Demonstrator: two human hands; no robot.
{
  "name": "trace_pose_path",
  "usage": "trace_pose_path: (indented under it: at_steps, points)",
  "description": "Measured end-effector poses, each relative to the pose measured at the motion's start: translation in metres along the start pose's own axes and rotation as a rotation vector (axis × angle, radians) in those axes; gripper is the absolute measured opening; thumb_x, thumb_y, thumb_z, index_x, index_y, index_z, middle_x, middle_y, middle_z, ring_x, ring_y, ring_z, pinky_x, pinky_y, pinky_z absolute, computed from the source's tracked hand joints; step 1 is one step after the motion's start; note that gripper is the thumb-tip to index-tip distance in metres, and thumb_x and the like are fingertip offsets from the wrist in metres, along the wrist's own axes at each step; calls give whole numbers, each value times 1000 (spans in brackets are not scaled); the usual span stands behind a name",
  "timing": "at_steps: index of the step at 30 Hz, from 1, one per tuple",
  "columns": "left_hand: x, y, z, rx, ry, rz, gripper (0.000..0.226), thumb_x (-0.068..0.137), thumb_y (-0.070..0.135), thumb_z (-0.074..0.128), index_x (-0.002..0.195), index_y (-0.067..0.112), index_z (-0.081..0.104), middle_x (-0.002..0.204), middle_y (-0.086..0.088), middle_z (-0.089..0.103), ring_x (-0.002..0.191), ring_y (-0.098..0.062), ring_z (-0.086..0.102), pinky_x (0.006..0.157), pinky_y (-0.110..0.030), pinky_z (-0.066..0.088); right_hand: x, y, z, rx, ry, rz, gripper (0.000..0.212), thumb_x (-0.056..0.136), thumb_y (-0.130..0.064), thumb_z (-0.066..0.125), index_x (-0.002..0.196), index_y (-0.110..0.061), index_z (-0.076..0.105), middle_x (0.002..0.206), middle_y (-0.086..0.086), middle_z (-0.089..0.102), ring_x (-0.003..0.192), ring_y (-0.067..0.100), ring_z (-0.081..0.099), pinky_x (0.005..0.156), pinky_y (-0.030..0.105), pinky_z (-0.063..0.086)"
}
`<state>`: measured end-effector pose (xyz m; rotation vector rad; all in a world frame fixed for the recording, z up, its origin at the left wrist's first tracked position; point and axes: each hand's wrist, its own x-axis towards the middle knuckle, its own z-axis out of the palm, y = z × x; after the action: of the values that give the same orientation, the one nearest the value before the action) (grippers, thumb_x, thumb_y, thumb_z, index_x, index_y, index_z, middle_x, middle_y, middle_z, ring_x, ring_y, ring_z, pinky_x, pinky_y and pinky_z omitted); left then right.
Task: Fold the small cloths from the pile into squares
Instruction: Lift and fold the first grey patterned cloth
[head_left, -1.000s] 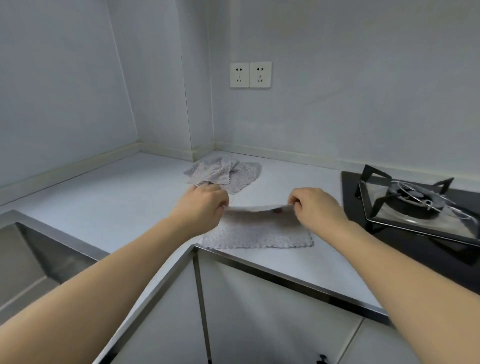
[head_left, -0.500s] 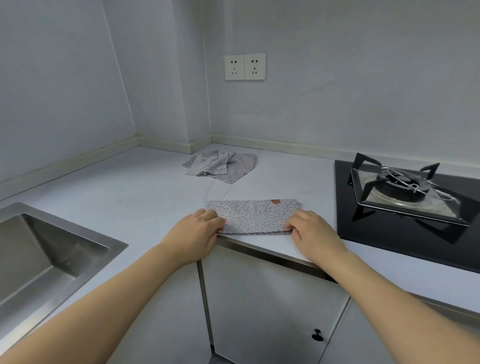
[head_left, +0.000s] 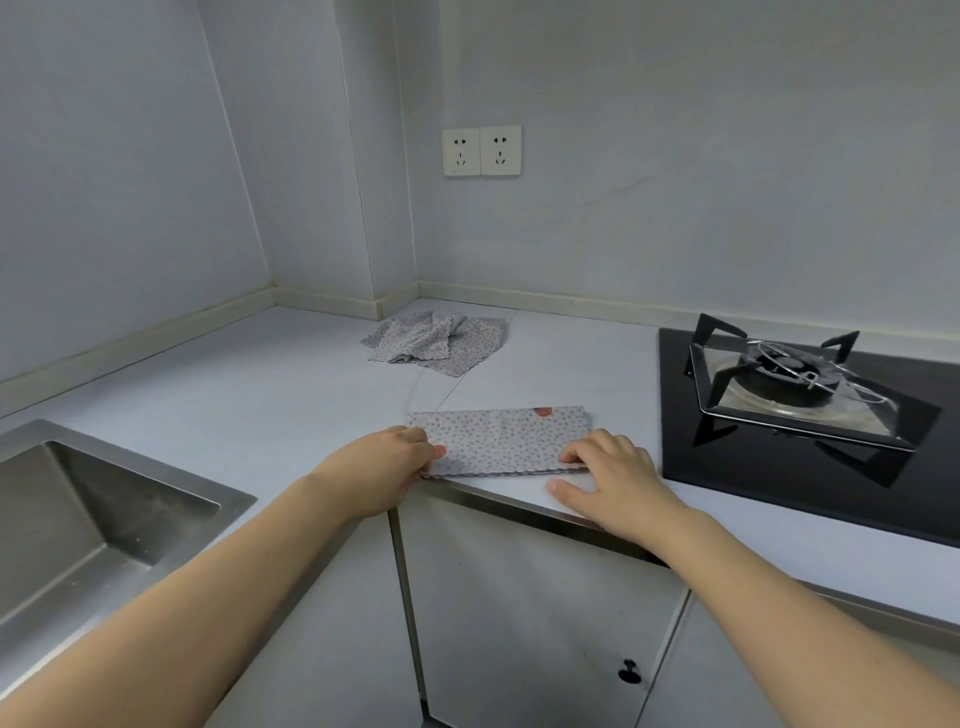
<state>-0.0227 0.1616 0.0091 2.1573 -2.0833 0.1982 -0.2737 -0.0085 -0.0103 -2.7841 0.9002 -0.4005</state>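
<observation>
A small grey dotted cloth (head_left: 501, 439), folded in half into a long rectangle, lies flat near the counter's front edge. My left hand (head_left: 382, 470) pinches its near left corner between thumb and fingers. My right hand (head_left: 613, 475) rests on its near right corner with the fingers spread flat and the thumb on the counter. A loose pile of the same dotted cloths (head_left: 434, 340) lies crumpled further back, toward the corner of the wall.
A steel sink (head_left: 93, 525) is sunk into the counter (head_left: 249, 395) at the left. A black gas hob with a burner grate (head_left: 795, 384) takes up the right side. Cabinet doors (head_left: 530, 613) hang below the counter edge. A double wall socket (head_left: 481, 150) sits above.
The far edge of the cloth was lifted and brought toward me, folding it in half. Both hands came down to the near corners, and my right hand has flattened out.
</observation>
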Motion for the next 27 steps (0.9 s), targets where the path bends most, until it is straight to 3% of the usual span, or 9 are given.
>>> trace_pose_path:
  at_steps: [3,6,12,17,21,24,27]
  points:
    - [-5,4,-7,-73,8,-64,18,100,20,46,94,11,60,94,-4,61,93,-25,58,78,-28,40,-9,-3,0,-37,14,-26,52,82,-69,49,118,-32,50,118,-12,43,114,12,37,99,29,26]
    - [-9,11,-18,-276,96,-203,10,98,12,44,92,16,51,85,0,59,82,-24,54,67,-27,40,-15,-5,1,-52,45,-33,52,80,-71,51,112,-31,52,113,-13,43,110,12,37,98,28,28]
    - [-6,28,-50,-553,334,-386,23,96,1,37,99,13,56,92,-1,61,82,-12,53,65,-10,38,-16,-14,-3,98,50,-40,18,85,-45,63,89,-30,55,100,-15,51,101,10,40,87,25,30]
    - [-1,31,-72,-603,357,-486,34,91,-2,31,95,15,60,96,-8,62,89,-22,54,66,-23,41,-22,-17,-19,253,18,-3,12,90,-25,58,83,-28,50,86,-10,59,82,14,53,77,30,47]
    - [-1,40,-84,-545,361,-499,19,94,12,39,91,12,58,79,2,56,76,-20,50,62,-29,38,-24,-21,-33,384,47,31,7,94,-20,54,92,-27,54,85,-8,59,75,9,52,65,19,41]
    - [-2,39,-90,-540,327,-430,6,91,18,50,87,17,54,75,2,55,71,-17,48,63,-31,38,-21,-21,-49,504,65,92,12,97,-19,49,93,-23,60,85,-7,60,80,12,55,69,23,42]
    - [-2,38,-92,-616,338,-374,13,93,25,58,86,17,52,75,0,53,71,-18,48,66,-33,39,-19,-18,-66,663,120,159,19,100,-22,44,87,-23,57,86,-4,59,82,15,54,77,31,45]
